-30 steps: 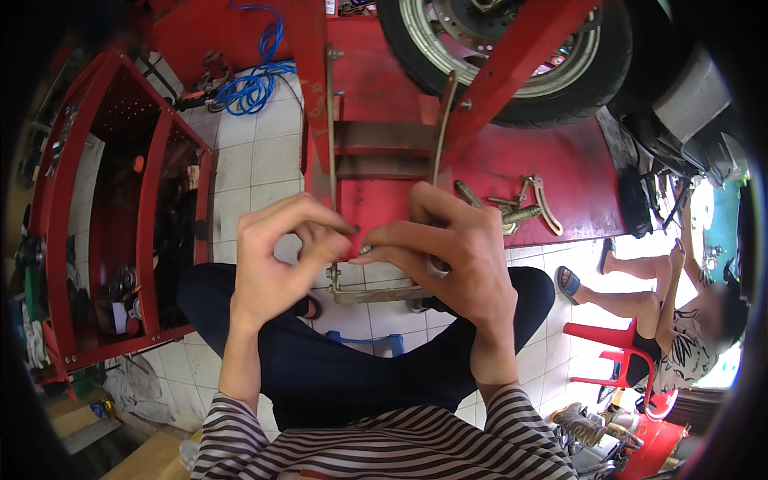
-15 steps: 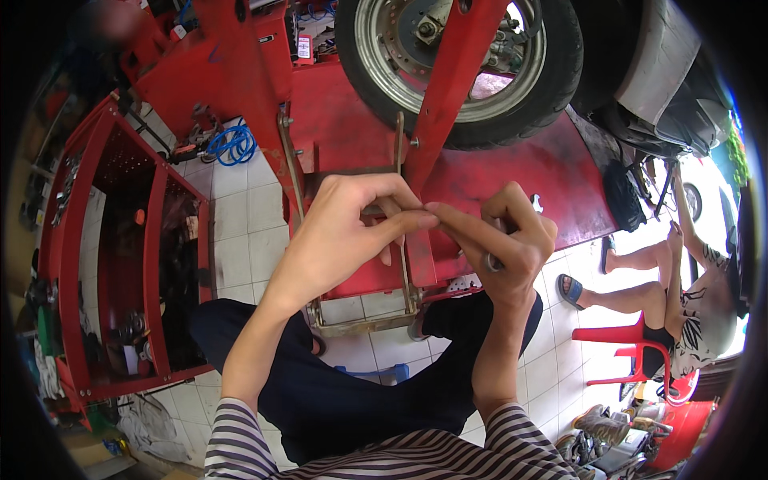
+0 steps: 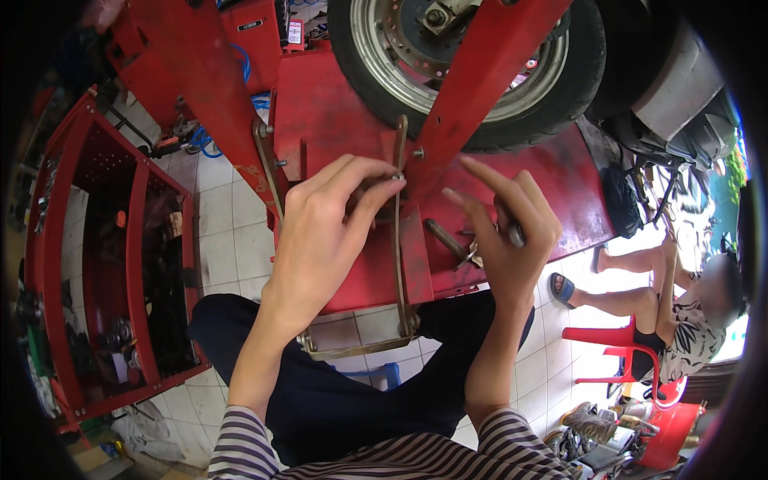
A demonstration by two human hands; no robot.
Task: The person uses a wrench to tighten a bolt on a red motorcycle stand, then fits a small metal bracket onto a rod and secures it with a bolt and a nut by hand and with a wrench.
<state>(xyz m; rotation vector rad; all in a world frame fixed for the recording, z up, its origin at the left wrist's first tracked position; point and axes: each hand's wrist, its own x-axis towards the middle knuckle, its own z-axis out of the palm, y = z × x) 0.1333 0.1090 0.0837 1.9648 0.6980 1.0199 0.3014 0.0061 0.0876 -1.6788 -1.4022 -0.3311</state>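
Observation:
My left hand (image 3: 324, 212) is closed in a pinch beside the thin metal bar (image 3: 398, 248) of the red stand (image 3: 468, 84). Between thumb and forefinger sits a small metal piece (image 3: 397, 177), too small to name surely. My right hand (image 3: 516, 228) hovers a little to the right, thumb and forefinger spread apart. Its other fingers stay curled around what looks like a wrench (image 3: 517, 235); only a rounded metal end shows. A bolt (image 3: 419, 153) projects from the stand's right post. Below, a metal rod-like part (image 3: 444, 238) lies on the red platform, partly behind my right hand.
A scooter wheel (image 3: 376, 96) stands on the red platform (image 3: 320, 88) beyond my hands. At left is a red tool cart (image 3: 148, 264). A person (image 3: 692, 320) sits on a red chair (image 3: 620, 344) at right, near metal parts (image 3: 592, 432). A blue hose (image 3: 204, 142) lies far left.
My hands have come apart: the right thumb and forefinger have opened away from the left fingertips. My left hand has shifted slightly left and up to the bar, still pinching.

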